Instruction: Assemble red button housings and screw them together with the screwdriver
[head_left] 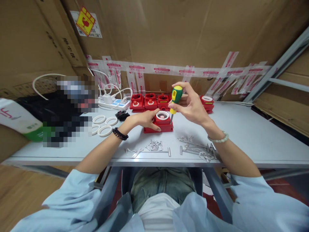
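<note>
A red box-shaped housing (159, 129) with a white ring (162, 115) around its round top opening rests on the table in front of me. My left hand (147, 120) grips its left side, thumb at the front and fingers over the back. In my right hand (190, 104) is a screwdriver (177, 94) with a green and yellow handle, held upright between thumb and fingers. Its shaft points down at the housing's right edge; whether a screw sits under the tip is too small to tell. Loose screws (154, 146) lie in a small pile nearer to me.
Several red housings (150, 102) stand in a row behind, another (207, 103) at their right end. White rings (105, 130) lie left, near a power strip (113, 102). Metal T-shaped rods (156, 151) with chains (205, 153) are along the front edge. Cardboard (169, 38) walls the back.
</note>
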Demonstrator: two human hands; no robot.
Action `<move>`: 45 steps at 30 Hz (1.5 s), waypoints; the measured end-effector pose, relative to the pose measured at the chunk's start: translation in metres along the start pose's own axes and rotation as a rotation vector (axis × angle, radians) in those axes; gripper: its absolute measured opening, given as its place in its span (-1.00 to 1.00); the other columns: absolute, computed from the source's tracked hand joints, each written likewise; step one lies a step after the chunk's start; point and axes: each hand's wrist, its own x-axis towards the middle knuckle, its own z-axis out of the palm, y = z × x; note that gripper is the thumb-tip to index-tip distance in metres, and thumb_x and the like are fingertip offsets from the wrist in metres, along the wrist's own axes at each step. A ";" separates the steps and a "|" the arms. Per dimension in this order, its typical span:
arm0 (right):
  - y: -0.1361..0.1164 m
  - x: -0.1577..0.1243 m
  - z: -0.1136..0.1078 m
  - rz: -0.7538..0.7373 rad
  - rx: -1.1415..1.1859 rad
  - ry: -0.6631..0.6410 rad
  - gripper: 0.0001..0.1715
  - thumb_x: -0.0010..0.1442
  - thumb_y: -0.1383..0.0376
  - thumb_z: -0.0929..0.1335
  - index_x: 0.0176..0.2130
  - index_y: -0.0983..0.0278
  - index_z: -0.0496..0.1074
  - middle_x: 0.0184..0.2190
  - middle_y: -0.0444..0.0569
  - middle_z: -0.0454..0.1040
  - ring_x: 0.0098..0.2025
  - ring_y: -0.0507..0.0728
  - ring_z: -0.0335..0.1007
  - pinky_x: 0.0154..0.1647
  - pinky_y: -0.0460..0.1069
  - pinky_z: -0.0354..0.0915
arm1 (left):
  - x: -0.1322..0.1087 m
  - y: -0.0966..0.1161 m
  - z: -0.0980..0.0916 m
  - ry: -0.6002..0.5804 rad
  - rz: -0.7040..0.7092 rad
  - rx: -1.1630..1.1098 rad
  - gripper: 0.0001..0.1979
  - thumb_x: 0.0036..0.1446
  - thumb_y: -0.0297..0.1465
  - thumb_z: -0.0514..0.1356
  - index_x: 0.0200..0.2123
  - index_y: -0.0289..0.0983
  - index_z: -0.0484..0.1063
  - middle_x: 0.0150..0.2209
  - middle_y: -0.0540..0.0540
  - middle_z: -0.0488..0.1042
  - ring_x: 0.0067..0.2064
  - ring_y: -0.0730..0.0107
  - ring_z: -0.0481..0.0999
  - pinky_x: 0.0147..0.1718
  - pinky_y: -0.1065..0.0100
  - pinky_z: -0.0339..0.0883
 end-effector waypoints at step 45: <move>0.004 0.002 0.014 -0.093 -0.424 0.271 -0.61 0.15 0.37 0.37 -0.09 0.16 0.14 -0.48 -0.26 0.19 -0.54 -0.02 0.11 -0.47 -0.04 0.15 | -0.042 -0.051 0.010 0.011 0.035 -0.222 -0.19 0.10 0.10 0.18 0.26 -0.25 0.09 0.31 -0.29 0.24 0.27 0.05 0.31 0.16 0.24 0.20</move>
